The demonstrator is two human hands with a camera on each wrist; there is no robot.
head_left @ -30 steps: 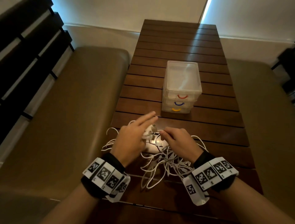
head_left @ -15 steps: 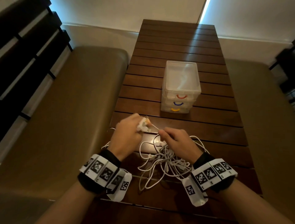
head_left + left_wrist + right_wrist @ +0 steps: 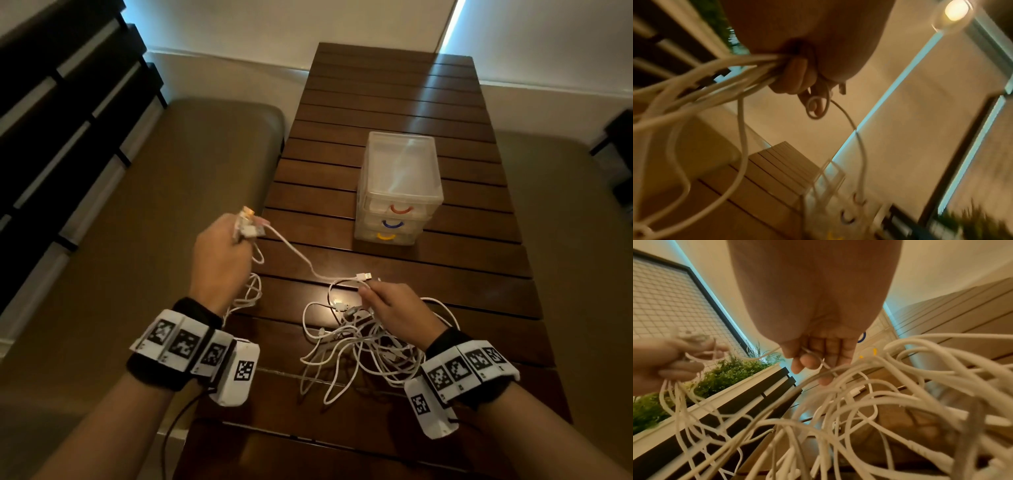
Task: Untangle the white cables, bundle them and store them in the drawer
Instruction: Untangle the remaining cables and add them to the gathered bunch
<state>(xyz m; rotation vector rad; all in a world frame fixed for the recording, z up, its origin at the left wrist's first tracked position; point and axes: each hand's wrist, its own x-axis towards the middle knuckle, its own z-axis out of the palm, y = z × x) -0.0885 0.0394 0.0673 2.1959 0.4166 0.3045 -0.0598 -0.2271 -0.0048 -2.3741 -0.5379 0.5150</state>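
Observation:
A tangle of white cables [image 3: 356, 346] lies on the near end of the wooden table [image 3: 394, 92]. My left hand [image 3: 219, 260] is raised off the table's left edge and grips several cable strands [image 3: 719, 76], connector ends [image 3: 247, 226] poking out above its fingers. One cable [image 3: 298, 255] runs from it across to a USB plug [image 3: 363, 276]. My right hand [image 3: 394, 311] rests at the tangle and pinches a strand [image 3: 813, 353] just behind that plug. The clear three-drawer box [image 3: 399, 188] stands farther back, its drawers closed.
The drawers carry red [image 3: 400, 209], blue [image 3: 393, 224] and yellow [image 3: 386, 236] handles. Olive cushioned benches [image 3: 144, 222] flank the table on both sides. A dark slatted backrest [image 3: 58, 113] runs along the left. A planter with green plants [image 3: 725, 374] shows in the right wrist view.
My left hand has lifted and drawn away to the left with its cable ends, pulling one cable out of the tangle. The right hand stayed at the pile, holding the cable near its plug.

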